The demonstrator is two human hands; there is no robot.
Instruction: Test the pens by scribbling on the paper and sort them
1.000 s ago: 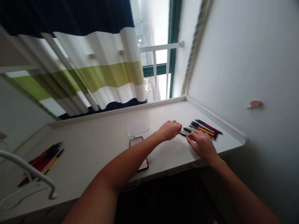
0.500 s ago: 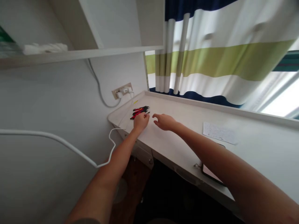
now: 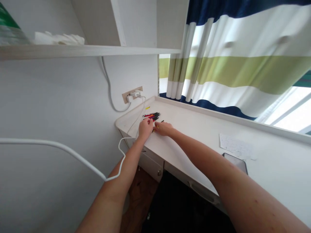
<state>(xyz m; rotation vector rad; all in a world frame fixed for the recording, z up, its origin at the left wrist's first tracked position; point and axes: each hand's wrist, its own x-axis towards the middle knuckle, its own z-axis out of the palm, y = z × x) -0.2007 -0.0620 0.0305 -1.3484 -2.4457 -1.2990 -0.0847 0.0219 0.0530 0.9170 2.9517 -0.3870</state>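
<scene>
A loose pile of slim pens (image 3: 155, 115), black and red with some yellow, lies at the desk's far left corner. My left hand (image 3: 145, 127) is at the near edge of the pile with its fingers pinched together; what they hold, if anything, is hidden. Just to its right, my right hand (image 3: 164, 128) is closed around a dark pen (image 3: 162, 121), whose ends show past the fingers on both sides. The two hands nearly touch above the white desk (image 3: 191, 121).
A written-on paper sheet (image 3: 236, 146) and a phone-like dark-rimmed device (image 3: 235, 161) lie on the right. A white cable (image 3: 73, 156) crosses over my left forearm. Plugs fill a wall socket (image 3: 132, 94). A shelf (image 3: 97, 50) overhangs the left; a striped curtain (image 3: 225, 71) hangs behind.
My right hand has moved left, next to my left hand, and closed on a dark pen. The left hand held a pen before; its fingertips are now against the pile. The view has shifted slightly.
</scene>
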